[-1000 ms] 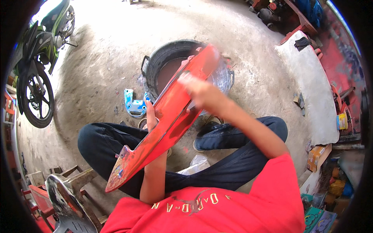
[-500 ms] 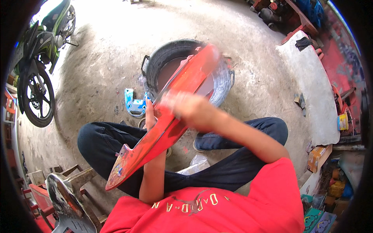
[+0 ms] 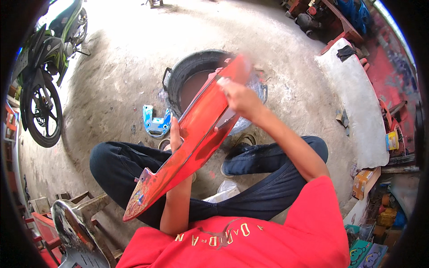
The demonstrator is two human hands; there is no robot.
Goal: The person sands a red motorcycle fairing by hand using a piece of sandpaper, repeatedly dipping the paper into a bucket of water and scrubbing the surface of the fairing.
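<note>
A long red motorcycle body panel lies slantwise across my lap, its narrow, scuffed end low on the left and its far end over a black tub. From underneath, my left hand grips it; the thumb or a finger shows along the left edge and a fingertip at the right edge. My right hand presses on the upper part of the panel with its fingers drawn together. Something pale shows at those fingertips, too small to name. Brownish water fills the lower part of the black tub.
A blue and white U-shaped part lies on the concrete floor left of the tub. A motorcycle stands at the far left. Wooden stools and a grey panel sit at lower left. A pale slab runs along the right, near boxes.
My right hand has slid up the panel, away from me, from its middle to near the far end. The panel has shifted slightly; my left hand keeps its hold.
</note>
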